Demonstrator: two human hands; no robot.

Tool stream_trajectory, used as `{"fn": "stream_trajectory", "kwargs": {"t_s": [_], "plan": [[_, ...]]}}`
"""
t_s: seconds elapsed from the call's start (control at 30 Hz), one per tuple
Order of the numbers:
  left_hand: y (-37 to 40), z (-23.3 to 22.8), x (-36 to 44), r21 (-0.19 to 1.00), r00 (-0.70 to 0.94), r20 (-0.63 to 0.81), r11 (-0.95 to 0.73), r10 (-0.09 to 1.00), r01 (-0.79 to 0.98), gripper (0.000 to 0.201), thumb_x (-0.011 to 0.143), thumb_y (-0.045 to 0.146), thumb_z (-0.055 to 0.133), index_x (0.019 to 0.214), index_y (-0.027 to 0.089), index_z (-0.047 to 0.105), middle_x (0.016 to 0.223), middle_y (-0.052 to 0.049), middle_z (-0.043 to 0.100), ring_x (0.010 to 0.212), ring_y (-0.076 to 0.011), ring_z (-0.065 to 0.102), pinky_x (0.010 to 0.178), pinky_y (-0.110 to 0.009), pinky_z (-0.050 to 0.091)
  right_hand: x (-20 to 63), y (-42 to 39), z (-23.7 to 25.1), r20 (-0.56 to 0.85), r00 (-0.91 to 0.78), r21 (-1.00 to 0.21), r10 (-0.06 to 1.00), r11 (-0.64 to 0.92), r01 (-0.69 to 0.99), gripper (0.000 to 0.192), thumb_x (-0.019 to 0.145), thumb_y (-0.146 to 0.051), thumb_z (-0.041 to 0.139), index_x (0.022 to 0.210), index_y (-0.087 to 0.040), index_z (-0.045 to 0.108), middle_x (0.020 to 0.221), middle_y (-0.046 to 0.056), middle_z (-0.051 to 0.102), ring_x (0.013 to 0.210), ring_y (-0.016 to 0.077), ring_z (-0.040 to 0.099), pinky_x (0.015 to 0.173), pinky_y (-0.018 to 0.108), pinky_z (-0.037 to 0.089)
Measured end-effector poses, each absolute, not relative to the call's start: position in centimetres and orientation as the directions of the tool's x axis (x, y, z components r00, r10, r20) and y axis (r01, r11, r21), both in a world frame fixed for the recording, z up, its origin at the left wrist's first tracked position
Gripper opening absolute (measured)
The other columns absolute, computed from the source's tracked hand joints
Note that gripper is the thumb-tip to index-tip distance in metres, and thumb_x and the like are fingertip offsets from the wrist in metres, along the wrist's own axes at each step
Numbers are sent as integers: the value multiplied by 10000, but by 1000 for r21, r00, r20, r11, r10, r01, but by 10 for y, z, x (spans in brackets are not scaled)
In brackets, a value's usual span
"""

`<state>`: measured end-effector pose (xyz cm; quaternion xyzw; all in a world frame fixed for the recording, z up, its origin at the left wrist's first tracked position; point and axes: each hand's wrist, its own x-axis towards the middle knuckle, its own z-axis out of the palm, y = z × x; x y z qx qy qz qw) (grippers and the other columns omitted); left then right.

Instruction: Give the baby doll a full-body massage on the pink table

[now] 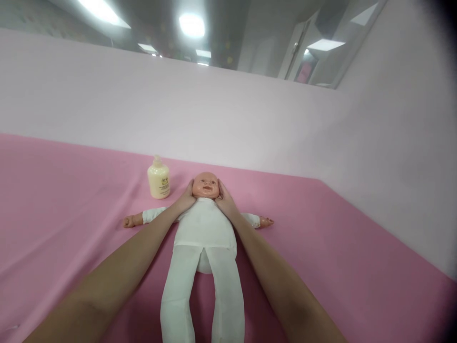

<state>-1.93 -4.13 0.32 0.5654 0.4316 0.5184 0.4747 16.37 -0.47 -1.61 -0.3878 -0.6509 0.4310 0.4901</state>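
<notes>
A baby doll (205, 221) with a white cloth body lies on its back, its arms spread to both sides and its legs toward me. My left hand (186, 197) cups the left side of the doll's head (206, 186), by the cheek and neck. On the opposite side, my right hand (225, 198) holds the head in the same way. The fingers of both hands are partly hidden beside and behind the head. A pale yellow pump bottle (159, 181) stands upright beyond the doll's arm on the left, apart from my left hand.
The doll lies on a pink sheet (303, 228) with some creases at the left. Behind it rises a pale wall (178, 109), which meets another wall (400, 143) on the right. A window or mirror (221, 38) with reflected ceiling lights spans the top.
</notes>
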Motion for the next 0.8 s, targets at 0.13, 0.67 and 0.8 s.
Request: {"fn": "stream_trajectory", "kwargs": {"t_s": [0.13,0.67,0.8], "plan": [[-30,-9,-26,979,120,201,-205,972,19,1046,683,180,709,1567,195,151,1539,-180,402,1387,-323,443,1179,-512,301,164,-10,-11,247,-232,-953,941,280,119,975,738,-251,667,1577,-274,171,1516,46,469,1331,251,527,1147,443,417],[-23,-15,-24,976,69,214,-216,974,14,1040,616,111,709,1538,186,236,1507,-197,424,1324,-319,504,1144,-501,353,132,16,-3,116,-371,-990,921,77,-118,791,908,-673,310,1515,-165,319,1348,117,622,1288,280,568,1065,450,490],[-19,-19,-25,978,44,183,-187,982,89,989,621,108,684,1519,138,270,1441,-215,497,1274,-334,547,1106,-509,397,136,20,-10,93,-311,-993,946,64,-100,840,896,-694,307,1538,-157,256,1388,120,591,1309,286,547,1070,464,476]]}}
